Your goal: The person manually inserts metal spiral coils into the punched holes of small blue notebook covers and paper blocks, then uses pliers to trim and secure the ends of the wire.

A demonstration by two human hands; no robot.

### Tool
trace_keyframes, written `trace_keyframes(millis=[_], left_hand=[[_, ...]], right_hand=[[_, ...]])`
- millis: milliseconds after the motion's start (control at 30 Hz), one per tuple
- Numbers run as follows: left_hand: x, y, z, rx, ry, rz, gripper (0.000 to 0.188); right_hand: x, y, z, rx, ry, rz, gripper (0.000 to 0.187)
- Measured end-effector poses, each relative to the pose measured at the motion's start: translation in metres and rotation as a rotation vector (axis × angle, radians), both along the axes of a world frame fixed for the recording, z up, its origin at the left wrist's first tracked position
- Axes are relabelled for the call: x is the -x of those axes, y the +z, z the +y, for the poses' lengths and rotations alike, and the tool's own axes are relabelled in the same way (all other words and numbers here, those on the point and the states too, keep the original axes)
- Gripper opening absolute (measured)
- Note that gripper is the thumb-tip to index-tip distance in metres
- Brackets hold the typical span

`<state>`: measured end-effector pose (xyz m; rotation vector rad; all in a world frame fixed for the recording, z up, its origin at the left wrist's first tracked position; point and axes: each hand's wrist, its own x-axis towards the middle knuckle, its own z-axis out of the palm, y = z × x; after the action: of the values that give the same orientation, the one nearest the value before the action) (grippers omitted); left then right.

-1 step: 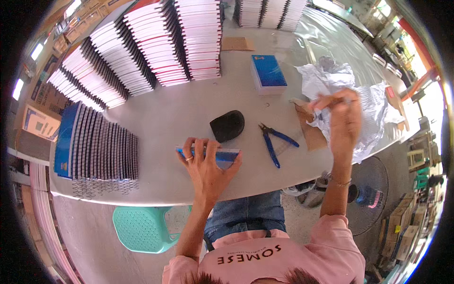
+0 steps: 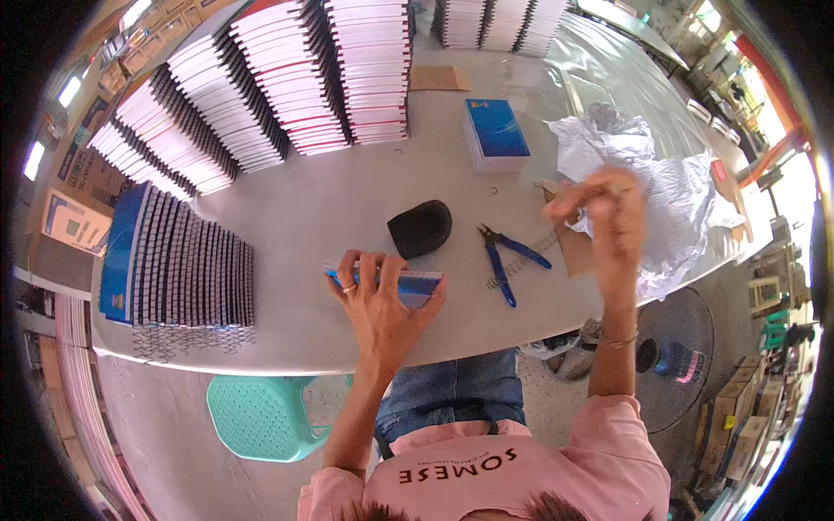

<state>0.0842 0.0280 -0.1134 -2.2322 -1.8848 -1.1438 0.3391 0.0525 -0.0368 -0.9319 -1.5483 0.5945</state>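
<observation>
My left hand (image 2: 379,291) grips a small blue-covered booklet (image 2: 420,285) near the table's front edge, fingers over its far side and thumb at its right end. Over the table to the right, my right hand (image 2: 608,213) is blurred, its fingers drawn together. From near those fingers a thin wire coil (image 2: 508,273) slants down to the left, across the blue-handled cutting pliers (image 2: 497,265); the grip itself is smeared. A black rounded pad-like object (image 2: 420,229) lies just beyond my left hand. Farther off sits a stack of blue-covered booklets (image 2: 497,130).
Tall stacks of bound books (image 2: 295,82) line the far left. A row of blue booklets with wire coils (image 2: 187,260) stands at the left edge. Crumpled white paper (image 2: 669,191) and brown cardboard (image 2: 575,252) lie right. A green stool (image 2: 261,417) and a fan (image 2: 686,365) stand below.
My right hand has shifted a little left and down. The wire coil shows more clearly and reaches farther left over the pliers. My left hand stays on the booklet.
</observation>
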Motion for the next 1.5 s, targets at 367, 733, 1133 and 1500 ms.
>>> trace_keyframes(millis=[367,733,1133,1500], left_hand=[[0.003,-0.007,-0.001,-0.014,-0.012,-0.014,0.044],[0.003,-0.002,-0.005,0.063,0.001,-0.018,0.045],[0.003,0.003,-0.006,0.043,-0.011,0.039,0.044],[0.005,-0.001,-0.003,0.036,-0.027,0.037,0.044]], right_hand=[[0.071,-0.053,-0.016,0.172,0.116,-0.622,0.028],[0.086,-0.07,-0.021,0.035,0.155,-0.45,0.022],[0.082,-0.074,-0.023,0.021,0.132,-0.516,0.045],[0.075,-0.077,-0.023,0.095,0.13,-0.529,0.054]])
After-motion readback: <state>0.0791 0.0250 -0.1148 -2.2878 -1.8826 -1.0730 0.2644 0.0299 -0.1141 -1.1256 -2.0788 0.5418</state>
